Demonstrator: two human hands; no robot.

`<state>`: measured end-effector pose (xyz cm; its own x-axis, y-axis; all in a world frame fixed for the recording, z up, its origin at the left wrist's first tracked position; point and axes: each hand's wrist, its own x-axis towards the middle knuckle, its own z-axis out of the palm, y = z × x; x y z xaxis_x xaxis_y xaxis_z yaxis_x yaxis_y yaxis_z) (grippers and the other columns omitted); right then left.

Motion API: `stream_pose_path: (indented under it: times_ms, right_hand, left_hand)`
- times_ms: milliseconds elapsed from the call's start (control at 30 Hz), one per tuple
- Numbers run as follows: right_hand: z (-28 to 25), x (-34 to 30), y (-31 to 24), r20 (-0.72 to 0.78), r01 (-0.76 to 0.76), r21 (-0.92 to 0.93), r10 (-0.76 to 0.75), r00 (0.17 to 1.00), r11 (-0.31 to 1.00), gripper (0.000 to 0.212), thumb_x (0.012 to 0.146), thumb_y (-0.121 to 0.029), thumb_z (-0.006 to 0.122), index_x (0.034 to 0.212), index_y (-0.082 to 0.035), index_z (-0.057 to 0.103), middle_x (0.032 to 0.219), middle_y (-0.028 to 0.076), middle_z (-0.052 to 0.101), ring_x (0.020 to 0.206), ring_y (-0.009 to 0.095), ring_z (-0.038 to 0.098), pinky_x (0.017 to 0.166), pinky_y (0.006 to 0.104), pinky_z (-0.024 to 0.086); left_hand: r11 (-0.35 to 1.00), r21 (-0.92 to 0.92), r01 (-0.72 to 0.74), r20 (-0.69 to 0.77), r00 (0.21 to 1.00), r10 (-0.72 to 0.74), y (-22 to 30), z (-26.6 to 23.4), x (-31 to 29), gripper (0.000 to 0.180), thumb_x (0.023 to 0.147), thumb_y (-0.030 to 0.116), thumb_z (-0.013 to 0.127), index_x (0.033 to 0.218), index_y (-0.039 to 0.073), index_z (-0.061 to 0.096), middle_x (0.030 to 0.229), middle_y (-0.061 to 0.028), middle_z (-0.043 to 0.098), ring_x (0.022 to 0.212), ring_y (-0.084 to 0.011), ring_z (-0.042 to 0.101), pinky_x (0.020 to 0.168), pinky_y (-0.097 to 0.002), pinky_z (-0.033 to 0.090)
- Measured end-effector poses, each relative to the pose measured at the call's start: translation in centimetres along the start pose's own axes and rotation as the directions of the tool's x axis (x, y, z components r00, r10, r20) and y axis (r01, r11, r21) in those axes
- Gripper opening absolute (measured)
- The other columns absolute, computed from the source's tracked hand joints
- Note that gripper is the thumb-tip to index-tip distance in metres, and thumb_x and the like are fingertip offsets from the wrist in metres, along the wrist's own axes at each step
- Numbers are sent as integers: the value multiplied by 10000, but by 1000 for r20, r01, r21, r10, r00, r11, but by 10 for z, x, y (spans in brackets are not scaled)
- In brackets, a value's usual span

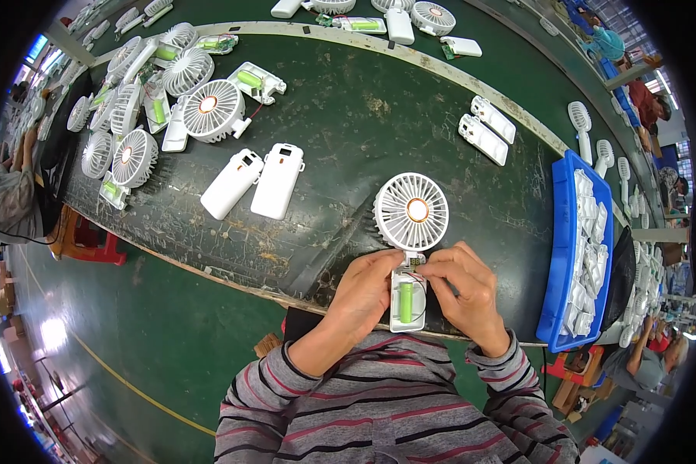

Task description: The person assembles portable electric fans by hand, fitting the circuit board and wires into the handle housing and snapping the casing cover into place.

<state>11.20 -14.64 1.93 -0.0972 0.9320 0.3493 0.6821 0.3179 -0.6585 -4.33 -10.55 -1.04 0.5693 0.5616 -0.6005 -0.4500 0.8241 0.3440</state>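
Observation:
A white handheld fan (412, 210) lies at the table's near edge, its round grille up and its handle towards me. The handle shell (397, 319) is uncovered, showing a green battery cell (406, 301), thin wires and a small circuit board near the neck. My left hand (363, 290) grips the shell's left side, thumb and fingers close to the neck. From the right, my right hand (464, 286) pinches near the circuit board and wires; what its fingertips hold is too small to make out.
Two white handle covers (278, 181) lie left of the fan, two more (483, 139) at the far right. Part-built fans (213, 110) are heaped at the far left. A blue bin (561, 255) of white plastic parts stands at the right edge. Other people (646, 359) sit nearby.

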Motion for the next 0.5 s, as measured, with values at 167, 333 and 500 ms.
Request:
stream_pose_path:
  times_ms: [167, 333, 500]
  right_hand:
    - [-4, 3, -3, 46, 79, -72, -75, 996, 994, 202, 633, 104, 662, 802, -4, 647, 755, 82, 591, 637, 222, 539, 528, 303, 423]
    - [-9, 5, -3, 143, 127, -60, -117, 983, 990, 269, 584, 116, 631, 832, 12, 630, 787, 94, 558, 673, 249, 538, 559, 337, 448]
    - [-7, 3, -5, 134, 108, -84, -96, 986, 991, 267, 584, 112, 631, 830, 10, 632, 789, 96, 559, 678, 250, 539, 558, 336, 450]
  left_hand:
    - [1000, -2, 3, 1, 1000, -3, 0, -1, 0, 220, 910, 114, 487, 1032, -59, 547, 929, -73, 587, 824, -126, 579, 723, -263, 489]
    - [1000, -22, 6, 11, 1000, -6, -3, -4, 1, 225, 910, 110, 488, 1040, -65, 547, 947, -78, 588, 835, -128, 580, 722, -262, 489]
    - [1000, -15, 12, 34, 999, -11, 0, -1, 0, 230, 909, 100, 491, 1061, -64, 544, 962, -78, 596, 833, -119, 581, 728, -255, 488]
